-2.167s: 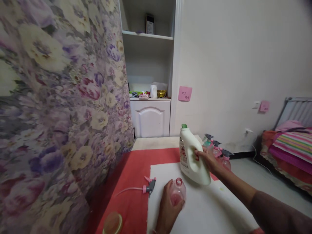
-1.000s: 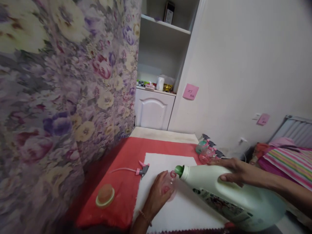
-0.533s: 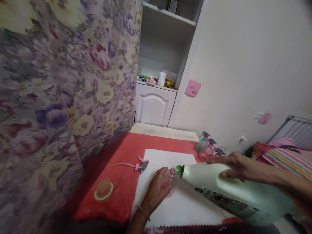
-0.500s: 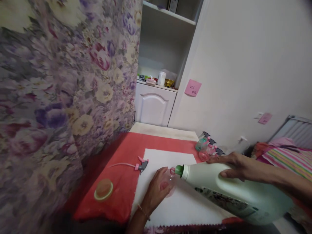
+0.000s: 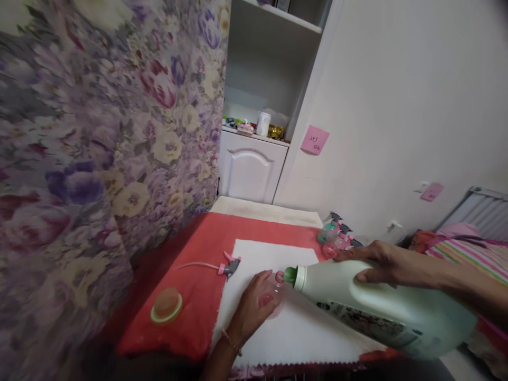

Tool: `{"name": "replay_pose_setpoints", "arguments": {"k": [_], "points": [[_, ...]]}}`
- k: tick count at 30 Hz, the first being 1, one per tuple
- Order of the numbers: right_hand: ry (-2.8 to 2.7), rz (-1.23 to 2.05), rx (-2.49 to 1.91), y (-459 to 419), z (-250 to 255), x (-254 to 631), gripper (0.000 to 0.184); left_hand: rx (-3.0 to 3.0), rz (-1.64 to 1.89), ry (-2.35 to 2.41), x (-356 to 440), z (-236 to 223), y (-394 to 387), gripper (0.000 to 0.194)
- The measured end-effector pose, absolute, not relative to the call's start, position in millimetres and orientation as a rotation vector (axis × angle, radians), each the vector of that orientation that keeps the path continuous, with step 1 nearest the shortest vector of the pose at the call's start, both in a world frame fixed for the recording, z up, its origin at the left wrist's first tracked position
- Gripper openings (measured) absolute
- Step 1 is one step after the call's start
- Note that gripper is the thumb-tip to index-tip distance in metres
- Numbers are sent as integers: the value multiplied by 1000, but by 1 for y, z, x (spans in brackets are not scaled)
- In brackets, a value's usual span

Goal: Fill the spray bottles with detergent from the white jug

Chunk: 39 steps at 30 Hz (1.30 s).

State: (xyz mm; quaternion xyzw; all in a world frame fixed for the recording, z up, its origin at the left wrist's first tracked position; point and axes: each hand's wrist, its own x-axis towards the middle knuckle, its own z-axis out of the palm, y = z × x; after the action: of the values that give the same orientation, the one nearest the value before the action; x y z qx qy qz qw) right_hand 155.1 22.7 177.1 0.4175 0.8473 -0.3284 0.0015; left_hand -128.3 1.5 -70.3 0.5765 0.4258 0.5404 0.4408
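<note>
My left hand (image 5: 254, 307) is wrapped round a small clear pink spray bottle (image 5: 275, 296), which has no top on it and rests over a white cloth (image 5: 309, 333). In my right hand (image 5: 389, 264) a large pale green detergent jug (image 5: 397, 312) lies tilted nearly on its side, gripped by its handle. Its green spout (image 5: 290, 274) is at the mouth of the pink bottle. Whether liquid is flowing I cannot make out. A grey and pink trigger sprayer head (image 5: 229, 266) with a long tube lies left of my left hand, across the cloth's edge.
A round greenish-rimmed lid or cap (image 5: 166, 306) lies on the red tablecloth (image 5: 186, 328) at the left. Several spray bottles with trigger tops (image 5: 335, 238) stand at the table's right edge. A floral curtain (image 5: 99, 159) hangs on the left; a white cabinet (image 5: 252, 166) stands behind.
The jug, upright beside the bottle at first, was tipped over so its spout meets the bottle's mouth. Over the last half second both hands stay nearly still while the view shifts slightly.
</note>
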Motion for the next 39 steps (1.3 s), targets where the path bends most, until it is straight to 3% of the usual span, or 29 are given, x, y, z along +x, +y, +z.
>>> {"name": "replay_pose_setpoints", "arguments": {"k": [15,39], "points": [[2626,-1064,1373,25,184,151,41,1424,1334,1061,-127,-77,4,53],[2603,-984,1331,31,186,153,47,1354,1343,1005,-126,-78,4,59]]}}
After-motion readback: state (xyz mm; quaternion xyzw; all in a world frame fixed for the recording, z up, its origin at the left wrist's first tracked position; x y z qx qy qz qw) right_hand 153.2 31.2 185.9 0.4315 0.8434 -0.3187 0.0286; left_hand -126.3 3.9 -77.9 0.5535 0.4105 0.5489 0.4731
